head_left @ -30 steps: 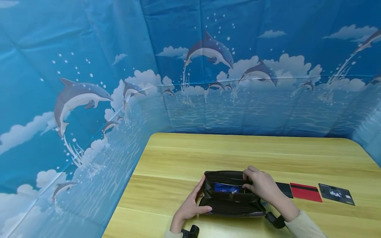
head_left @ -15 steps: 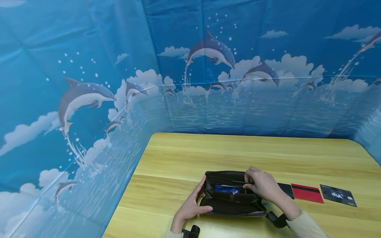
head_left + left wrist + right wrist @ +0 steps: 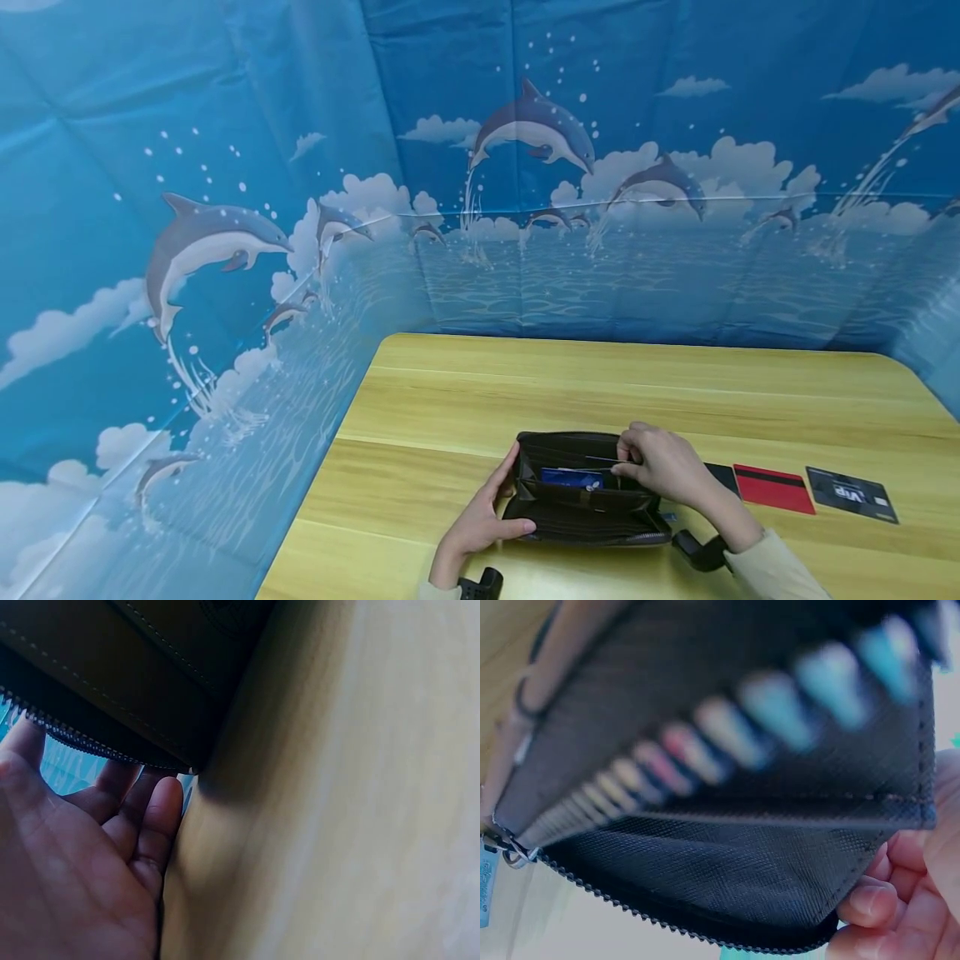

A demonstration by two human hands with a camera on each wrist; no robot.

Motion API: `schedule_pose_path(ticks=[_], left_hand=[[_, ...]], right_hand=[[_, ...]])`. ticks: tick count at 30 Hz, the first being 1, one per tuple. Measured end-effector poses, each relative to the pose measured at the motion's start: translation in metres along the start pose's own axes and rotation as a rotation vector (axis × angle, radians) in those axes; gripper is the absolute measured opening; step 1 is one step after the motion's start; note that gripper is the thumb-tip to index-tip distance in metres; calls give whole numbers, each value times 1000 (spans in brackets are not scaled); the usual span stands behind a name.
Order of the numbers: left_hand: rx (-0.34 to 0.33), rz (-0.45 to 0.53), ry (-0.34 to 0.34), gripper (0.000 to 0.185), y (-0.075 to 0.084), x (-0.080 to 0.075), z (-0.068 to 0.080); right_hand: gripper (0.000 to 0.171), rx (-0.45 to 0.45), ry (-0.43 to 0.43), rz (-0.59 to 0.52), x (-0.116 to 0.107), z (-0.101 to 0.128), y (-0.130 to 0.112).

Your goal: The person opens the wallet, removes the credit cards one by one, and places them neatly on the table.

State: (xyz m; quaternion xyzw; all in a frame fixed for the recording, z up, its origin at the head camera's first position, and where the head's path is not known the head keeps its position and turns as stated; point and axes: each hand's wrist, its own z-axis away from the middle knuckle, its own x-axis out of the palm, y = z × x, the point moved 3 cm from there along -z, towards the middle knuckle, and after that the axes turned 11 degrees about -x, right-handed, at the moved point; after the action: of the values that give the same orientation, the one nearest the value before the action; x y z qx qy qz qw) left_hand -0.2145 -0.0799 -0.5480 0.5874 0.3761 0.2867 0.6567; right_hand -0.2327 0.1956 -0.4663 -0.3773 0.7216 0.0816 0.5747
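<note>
A dark brown zip-around wallet (image 3: 585,531) lies unzipped and spread wide on the table, its pockets facing up. My left hand (image 3: 483,518) grips its left end, thumb on the near edge and fingers behind the side. The left wrist view has the fingers under the zip edge. Over the right part of the wallet, my right hand (image 3: 660,462) pinches a thin card (image 3: 600,458), seen mostly as an edge. A blue card (image 3: 566,477) sits in a middle pocket. The right wrist view shows the zip pull (image 3: 521,857) up close.
On the wooden table (image 3: 465,392), right of the wallet, lie a black card (image 3: 725,479) partly behind my right wrist, a red card (image 3: 774,488) with a dark stripe, and a dark VIP card (image 3: 851,494). A dolphin-printed blue sheet (image 3: 337,275) hangs around the table.
The thin card's edge has come into view left of my right fingers, which shifted slightly. My left hand and the wallet keep their places.
</note>
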Motion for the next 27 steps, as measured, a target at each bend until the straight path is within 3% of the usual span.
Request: schedule_pose_path(ticks=[5,11,27], left_hand=[[12,1,15,99,-7,0,-1],[-36,-13,-12,99,13,1,4],[-25,-12,-13,99,13,0,4]], right_hand=[[30,0,-5,22,0,0,1],[27,6,5,-12,2,3,5],[24,33,48,-132,3,4,12]])
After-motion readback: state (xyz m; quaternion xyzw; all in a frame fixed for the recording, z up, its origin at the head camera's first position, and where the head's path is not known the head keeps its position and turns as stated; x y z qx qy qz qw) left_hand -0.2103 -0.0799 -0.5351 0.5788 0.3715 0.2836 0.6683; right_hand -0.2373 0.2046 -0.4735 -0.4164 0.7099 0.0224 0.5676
